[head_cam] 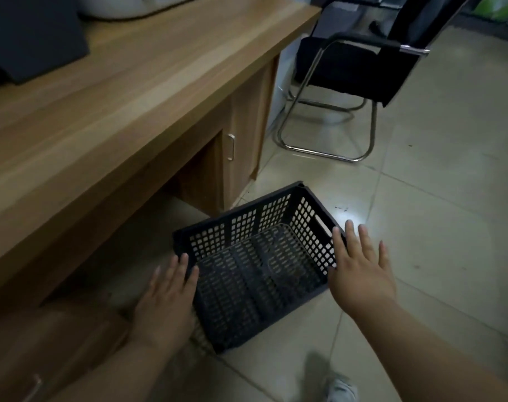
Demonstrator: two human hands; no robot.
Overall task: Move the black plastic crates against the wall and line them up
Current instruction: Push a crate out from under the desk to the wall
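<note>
- Black plastic crate [255, 256]: one in view, upright w/ open top on the tiled floor [450, 198], empty. It lies askew to the desk [130, 91]; its far corner points toward the chair [348, 68]. Perforated walls and base, w/ a slot handle in the right end wall.
- Crate position: just in front of the desk's knee opening, near the cabinet pedestal but apart from it. Well apart from the chair.
- Left hand [165, 297]: wide, fingers straight and close together, holding nothing. It sits at the crate's left end, fingertips level w/ the rim corner. Contact w/ the wall can't be told.
- Right hand [360, 271]: wide, fingers straight and spread, holding nothing. It sits at the crate's right end, palm down by the near right corner, approx. over the rim. Whether it touches the rim can't be told.
- Desk: wood-grain top, along the left side of the view. Cabinet door below w/ a metal handle [231, 146].
- On the desk: a dark flat object [29, 33] at far left and a white object [125, 4] at the top edge. Both are cropped, so can't be identified.
- Chair: black seat and back, chrome sled frame, beyond the desk's end.
- Shoe [341, 390]: light-coloured, at the bottom edge, between the forearms.
</note>
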